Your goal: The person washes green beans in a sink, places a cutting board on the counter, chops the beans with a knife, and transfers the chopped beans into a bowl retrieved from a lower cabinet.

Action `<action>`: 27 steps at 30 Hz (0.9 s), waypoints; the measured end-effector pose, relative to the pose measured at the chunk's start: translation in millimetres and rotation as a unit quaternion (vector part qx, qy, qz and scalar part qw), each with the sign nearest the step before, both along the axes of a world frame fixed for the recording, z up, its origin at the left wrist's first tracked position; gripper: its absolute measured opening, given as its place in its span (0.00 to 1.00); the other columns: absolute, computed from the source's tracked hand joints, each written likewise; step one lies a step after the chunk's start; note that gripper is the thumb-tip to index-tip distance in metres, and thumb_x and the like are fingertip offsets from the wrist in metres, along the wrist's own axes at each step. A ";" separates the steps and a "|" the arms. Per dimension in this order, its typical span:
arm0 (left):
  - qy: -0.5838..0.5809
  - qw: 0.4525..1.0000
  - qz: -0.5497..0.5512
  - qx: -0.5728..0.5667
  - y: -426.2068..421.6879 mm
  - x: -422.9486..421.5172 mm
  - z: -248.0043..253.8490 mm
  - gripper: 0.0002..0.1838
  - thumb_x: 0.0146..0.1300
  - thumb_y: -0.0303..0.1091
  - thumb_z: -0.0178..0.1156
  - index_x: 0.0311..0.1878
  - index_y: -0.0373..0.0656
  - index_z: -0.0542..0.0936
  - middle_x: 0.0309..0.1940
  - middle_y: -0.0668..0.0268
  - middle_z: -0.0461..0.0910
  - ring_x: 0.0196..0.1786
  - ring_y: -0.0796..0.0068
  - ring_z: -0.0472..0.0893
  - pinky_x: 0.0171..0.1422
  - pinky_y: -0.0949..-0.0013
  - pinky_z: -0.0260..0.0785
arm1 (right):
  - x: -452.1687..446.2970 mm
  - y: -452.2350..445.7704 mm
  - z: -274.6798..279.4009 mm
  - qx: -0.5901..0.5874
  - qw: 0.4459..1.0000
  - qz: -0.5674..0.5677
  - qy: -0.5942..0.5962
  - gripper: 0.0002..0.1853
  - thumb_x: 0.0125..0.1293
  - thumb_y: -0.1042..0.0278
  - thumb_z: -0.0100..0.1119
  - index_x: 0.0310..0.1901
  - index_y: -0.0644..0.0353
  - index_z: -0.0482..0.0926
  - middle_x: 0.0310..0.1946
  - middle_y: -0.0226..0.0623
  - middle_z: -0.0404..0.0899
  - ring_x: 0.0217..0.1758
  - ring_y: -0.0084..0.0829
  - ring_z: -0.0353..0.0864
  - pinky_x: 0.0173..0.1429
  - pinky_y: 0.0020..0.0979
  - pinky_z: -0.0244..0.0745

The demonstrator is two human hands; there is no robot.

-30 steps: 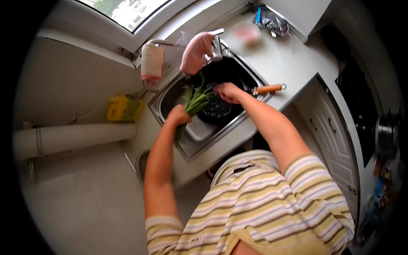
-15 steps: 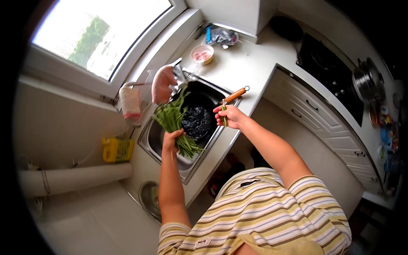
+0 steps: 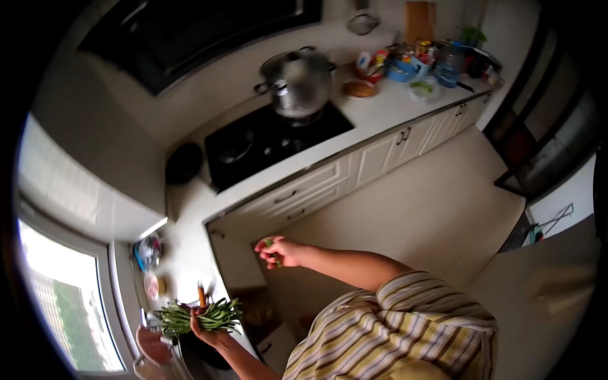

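My left hand point(image 3: 206, 330), at the lower left over the sink area, is wrapped around a bunch of green beans point(image 3: 221, 314) that fans out on both sides of the fist. Below the beans, part of a black pan point(image 3: 206, 353) shows, and its orange wooden handle point(image 3: 201, 294) sticks up just behind them. My right hand point(image 3: 280, 252) is held out over the floor beside the counter. Its fingers are closed on small green bean pieces point(image 3: 269, 242), whose ends poke out.
A bowl of pinkish food point(image 3: 154, 286) and a plastic bag point(image 3: 150, 249) sit by the window. Along the far counter are a cooktop point(image 3: 266, 149) with a large steel pot point(image 3: 297, 85), a black frying pan point(image 3: 183, 163), and several containers. A pink cloth point(image 3: 152, 345) hangs at the lower left.
The view has swung right, from the sink toward the cooktop and floor. My right hand has moved away from the sink with the green pieces. My left hand keeps holding the beans.
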State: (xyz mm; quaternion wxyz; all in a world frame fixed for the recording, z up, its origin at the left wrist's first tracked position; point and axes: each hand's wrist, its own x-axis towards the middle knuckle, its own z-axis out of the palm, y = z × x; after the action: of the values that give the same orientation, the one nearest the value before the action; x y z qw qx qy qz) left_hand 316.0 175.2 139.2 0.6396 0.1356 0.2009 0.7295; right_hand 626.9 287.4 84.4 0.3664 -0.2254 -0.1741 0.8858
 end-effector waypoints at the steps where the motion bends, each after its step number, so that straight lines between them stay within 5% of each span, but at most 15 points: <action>1: 0.001 0.999 -0.031 0.009 17.8 56.2 14.2 0.11 0.60 0.36 0.57 0.45 0.49 0.76 0.34 0.73 0.78 0.39 0.77 0.75 0.51 0.63 0.69 | 54.4 -1.1 2.2 -0.003 0.999 -0.043 -0.010 0.06 0.63 0.73 0.51 0.41 0.55 0.75 0.26 0.28 0.73 0.19 0.19 0.66 0.31 0.34 0.75; 5: 0.031 0.994 0.013 -0.102 85.3 269.4 32.9 0.07 0.57 0.34 0.58 0.37 0.44 0.78 0.29 0.70 0.79 0.36 0.72 0.78 0.47 0.60 0.72 | 282.1 -22.9 -7.7 -0.025 0.971 -0.217 -0.096 0.05 0.61 0.73 0.53 0.38 0.56 0.76 0.22 0.28 0.70 0.17 0.19 0.62 0.30 0.33 0.72; 9: -0.018 0.977 -0.207 -0.039 141.2 441.9 42.8 0.21 0.57 0.31 0.56 0.55 0.44 0.72 0.32 0.70 0.76 0.36 0.74 0.76 0.50 0.59 0.70 | 465.1 -69.3 11.5 -0.076 0.907 -0.392 -0.133 0.04 0.59 0.73 0.53 0.36 0.58 0.76 0.18 0.26 0.67 0.14 0.19 0.56 0.23 0.29 0.60; 13: 0.016 0.945 -0.327 0.017 185.1 576.2 58.1 0.26 0.56 0.29 0.58 0.60 0.47 0.68 0.34 0.72 0.74 0.37 0.77 0.75 0.54 0.52 0.67 | 573.4 -88.0 24.7 -0.074 0.858 -0.475 -0.181 0.03 0.58 0.69 0.59 0.33 0.56 0.77 0.17 0.25 0.65 0.14 0.18 0.54 0.22 0.27 0.57; 17: -0.008 0.914 -0.405 0.035 221.1 690.1 56.8 0.27 0.55 0.30 0.60 0.60 0.50 0.69 0.34 0.74 0.73 0.38 0.78 0.76 0.56 0.57 0.65 | 655.6 -92.4 19.0 -0.121 0.813 -0.522 -0.226 0.04 0.59 0.68 0.60 0.34 0.56 0.76 0.18 0.25 0.65 0.14 0.18 0.53 0.22 0.26 0.57; 21: -0.016 0.912 -0.408 -0.029 259.5 771.2 46.5 0.28 0.52 0.29 0.58 0.59 0.51 0.69 0.32 0.73 0.72 0.36 0.77 0.75 0.54 0.57 0.65 | 754.7 -45.0 8.2 -0.144 0.789 -0.530 -0.274 0.04 0.61 0.68 0.58 0.35 0.56 0.76 0.17 0.25 0.65 0.14 0.19 0.54 0.21 0.26 0.58; 24: 0.016 0.913 -0.408 -0.013 312.1 821.2 20.3 0.29 0.53 0.30 0.58 0.62 0.49 0.68 0.32 0.73 0.74 0.37 0.77 0.76 0.55 0.56 0.65 | 841.2 30.2 14.9 -0.114 0.756 -0.528 -0.370 0.05 0.61 0.66 0.58 0.35 0.57 0.77 0.17 0.27 0.67 0.15 0.20 0.59 0.19 0.28 0.59; 26: -0.018 0.912 -0.410 -0.026 339.7 858.3 27.4 0.30 0.53 0.30 0.58 0.62 0.50 0.68 0.31 0.73 0.74 0.37 0.76 0.76 0.53 0.57 0.66 | 908.3 96.6 23.0 -0.145 0.668 -0.504 -0.528 0.09 0.60 0.63 0.59 0.35 0.58 0.76 0.19 0.30 0.70 0.18 0.21 0.66 0.20 0.29 0.65; 27: -0.032 0.909 -0.414 -0.031 355.3 875.2 26.6 0.30 0.53 0.30 0.59 0.62 0.50 0.68 0.31 0.72 0.75 0.37 0.76 0.76 0.53 0.58 0.66 | 939.1 125.1 21.9 -0.152 0.615 -0.466 -0.618 0.13 0.60 0.59 0.57 0.35 0.62 0.78 0.25 0.39 0.79 0.25 0.33 0.78 0.28 0.37 0.75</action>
State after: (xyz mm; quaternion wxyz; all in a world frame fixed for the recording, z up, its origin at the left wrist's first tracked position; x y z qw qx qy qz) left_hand 1191.2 530.5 165.8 0.8941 0.1629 0.1290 0.3967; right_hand 1566.1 412.6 106.3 0.4965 -0.8224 -0.0940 0.2615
